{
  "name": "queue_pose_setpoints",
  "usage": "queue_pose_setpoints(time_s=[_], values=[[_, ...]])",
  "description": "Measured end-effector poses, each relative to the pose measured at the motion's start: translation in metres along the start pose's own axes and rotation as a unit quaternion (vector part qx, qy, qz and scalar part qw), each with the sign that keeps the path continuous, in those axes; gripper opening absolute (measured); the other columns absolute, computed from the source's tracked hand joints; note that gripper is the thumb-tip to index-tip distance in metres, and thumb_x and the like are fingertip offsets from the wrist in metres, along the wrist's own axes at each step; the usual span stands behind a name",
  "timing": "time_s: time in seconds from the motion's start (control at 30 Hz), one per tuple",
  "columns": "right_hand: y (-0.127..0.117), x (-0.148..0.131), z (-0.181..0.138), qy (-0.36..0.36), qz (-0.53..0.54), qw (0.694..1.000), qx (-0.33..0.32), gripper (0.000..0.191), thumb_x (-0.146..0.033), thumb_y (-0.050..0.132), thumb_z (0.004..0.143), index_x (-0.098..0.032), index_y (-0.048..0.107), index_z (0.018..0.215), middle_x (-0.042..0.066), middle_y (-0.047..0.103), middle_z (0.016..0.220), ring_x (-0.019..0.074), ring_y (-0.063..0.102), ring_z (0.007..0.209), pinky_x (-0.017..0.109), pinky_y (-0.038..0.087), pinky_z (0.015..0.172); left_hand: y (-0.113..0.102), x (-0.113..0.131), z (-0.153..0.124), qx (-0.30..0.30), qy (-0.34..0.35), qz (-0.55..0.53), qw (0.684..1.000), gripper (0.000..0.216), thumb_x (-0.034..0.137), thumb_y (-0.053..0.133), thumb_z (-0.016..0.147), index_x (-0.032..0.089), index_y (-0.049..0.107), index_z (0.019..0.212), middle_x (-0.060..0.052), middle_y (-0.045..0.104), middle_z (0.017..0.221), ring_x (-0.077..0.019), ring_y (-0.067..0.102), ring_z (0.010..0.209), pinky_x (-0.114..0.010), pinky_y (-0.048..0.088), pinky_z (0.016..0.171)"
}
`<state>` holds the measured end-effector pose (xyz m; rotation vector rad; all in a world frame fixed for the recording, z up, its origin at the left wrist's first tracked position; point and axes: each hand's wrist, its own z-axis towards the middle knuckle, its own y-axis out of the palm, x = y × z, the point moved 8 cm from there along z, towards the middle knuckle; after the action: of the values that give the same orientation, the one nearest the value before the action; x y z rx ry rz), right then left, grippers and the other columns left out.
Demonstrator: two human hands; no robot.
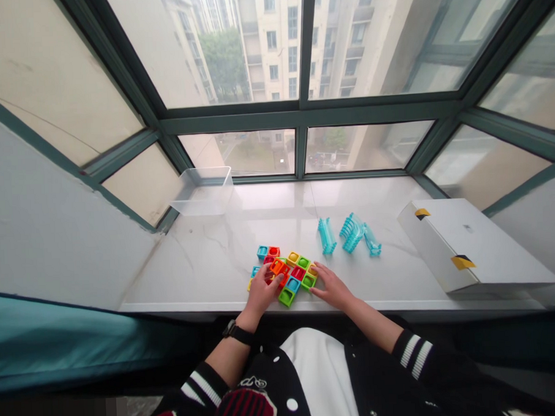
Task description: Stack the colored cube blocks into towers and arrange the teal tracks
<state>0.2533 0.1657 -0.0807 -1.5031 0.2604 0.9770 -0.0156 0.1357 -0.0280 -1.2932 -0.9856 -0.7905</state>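
Close to the sill's front edge lie small square plastic blocks with round hollows. My left hand point(263, 291) pinches an orange block point(277, 267) between thumb and fingers, above other pieces. Right of it, a joined group of yellow, green, red and blue blocks point(294, 284) rests on the sill. The thumb and fingers of my right hand point(331, 286) grip the right side of that group, at its yellow and green squares. More blocks, blue and red point(268, 251), lie just beyond my left hand, which partly covers some of them.
Translucent turquoise ribbed pieces point(352, 232) lie on the marble-patterned sill point(206, 266). A clear plastic bin point(203, 199) stands at the back left. At right is a white box point(476, 242) with black-and-yellow tape. Green-framed windows point(301, 118) enclose the sill; a teal curtain point(57, 340) hangs at left.
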Motion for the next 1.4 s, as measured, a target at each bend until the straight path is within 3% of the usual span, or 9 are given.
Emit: queue_pose_setpoints(time_s=[0.13, 0.23, 0.3, 0.4, 0.53, 0.7, 0.87, 1.13, 1.4], values=[[-0.016, -0.015, 0.000, -0.003, -0.004, 1.000, 0.015, 0.065, -0.043, 0.076, 0.089, -0.025, 0.058, 0.148, 0.017, 0.046, 0.164, 0.0385, 0.046, 0.150, 0.061, 0.041, 0.123, 0.000, 0.012, -0.003, 0.003, 0.011, -0.044, 0.999, 0.050, 0.050, 0.074, 0.088, 0.025, 0.062, 0.130, -0.011, 0.075, 0.122, -0.0261, 0.075, 0.108, -0.041, 0.062, 0.095], [-0.039, -0.045, 0.000, -0.028, 0.026, 0.998, 0.050, 0.056, -0.043, 0.071, 0.094, -0.026, 0.060, 0.146, 0.015, 0.049, 0.161, 0.0380, 0.046, 0.149, 0.061, 0.039, 0.124, 0.002, 0.043, -0.008, 0.004, 0.063, -0.041, 0.997, 0.048, 0.048, 0.077, 0.088, 0.025, 0.062, 0.128, -0.012, 0.071, 0.127, -0.0258, 0.073, 0.110, -0.042, 0.061, 0.098], [-0.051, -0.068, 0.002, -0.043, 0.090, 0.994, 0.053, 0.054, -0.044, 0.069, 0.097, -0.027, 0.058, 0.147, 0.014, 0.055, 0.154, 0.0351, 0.052, 0.144, 0.059, 0.042, 0.123, 0.006, 0.070, -0.013, -0.003, 0.126, -0.028, 0.992, 0.043, 0.044, 0.077, 0.090, 0.024, 0.063, 0.126, -0.010, 0.070, 0.127, -0.0254, 0.071, 0.112, -0.043, 0.060, 0.099], [-0.054, -0.090, 0.007, -0.012, 0.249, 0.968, 0.011, 0.056, -0.049, 0.068, 0.098, -0.025, 0.054, 0.147, 0.014, 0.066, 0.137, 0.0301, 0.068, 0.123, 0.051, 0.058, 0.105, 0.014, 0.104, -0.021, -0.008, 0.220, 0.020, 0.975, 0.037, 0.034, 0.076, 0.092, 0.024, 0.063, 0.125, -0.009, 0.069, 0.124, -0.0265, 0.067, 0.118, -0.047, 0.058, 0.104], [-0.054, -0.100, 0.011, 0.034, 0.367, 0.930, -0.005, 0.056, -0.050, 0.073, 0.094, -0.025, 0.056, 0.141, 0.011, 0.072, 0.124, 0.0268, 0.074, 0.109, 0.042, 0.064, 0.090, 0.024, 0.122, -0.028, -0.015, 0.273, 0.056, 0.960, 0.039, 0.025, 0.075, 0.092, 0.027, 0.063, 0.129, -0.010, 0.064, 0.132, -0.0272, 0.064, 0.125, -0.049, 0.055, 0.110], [-0.072, -0.095, 0.011, 0.026, 0.319, 0.947, 0.041, 0.055, -0.045, 0.079, 0.089, -0.024, 0.059, 0.136, 0.010, 0.073, 0.123, 0.0253, 0.075, 0.103, 0.041, 0.063, 0.089, 0.032, 0.113, -0.027, -0.063, 0.232, -0.015, 0.971, 0.045, 0.033, 0.078, 0.091, 0.028, 0.063, 0.133, -0.013, 0.053, 0.150, -0.0301, 0.060, 0.134, -0.050, 0.056, 0.110], [-0.079, -0.098, 0.010, -0.016, 0.284, 0.957, 0.046, 0.052, -0.039, 0.079, 0.090, -0.026, 0.062, 0.137, 0.010, 0.072, 0.128, 0.0250, 0.073, 0.108, 0.043, 0.062, 0.095, 0.036, 0.102, -0.021, -0.088, 0.160, -0.102, 0.978, 0.034, 0.042, 0.065, 0.101, 0.024, 0.067, 0.129, -0.013, 0.066, 0.137, -0.0270, 0.068, 0.123, -0.044, 0.061, 0.102], [-0.089, -0.101, 0.001, -0.054, 0.239, 0.968, 0.050, 0.061, -0.037, 0.083, 0.087, -0.028, 0.061, 0.143, 0.009, 0.073, 0.122, 0.0249, 0.072, 0.107, 0.042, 0.063, 0.092, 0.054, 0.084, -0.014, -0.125, 0.059, -0.214, 0.967, 0.041, 0.055, 0.065, 0.098, 0.021, 0.070, 0.119, -0.011, 0.076, 0.119, -0.0257, 0.073, 0.111, -0.040, 0.059, 0.098], [-0.099, -0.103, -0.003, -0.054, 0.231, 0.969, 0.075, 0.041, -0.036, 0.078, 0.091, -0.027, 0.067, 0.129, 0.009, 0.066, 0.124, 0.0217, 0.072, 0.099, 0.037, 0.065, 0.083, 0.077, 0.075, -0.008, -0.153, 0.013, -0.234, 0.960, 0.041, 0.058, 0.066, 0.095, 0.020, 0.068, 0.110, -0.009, 0.077, 0.112, -0.0254, 0.073, 0.107, -0.039, 0.060, 0.095]])
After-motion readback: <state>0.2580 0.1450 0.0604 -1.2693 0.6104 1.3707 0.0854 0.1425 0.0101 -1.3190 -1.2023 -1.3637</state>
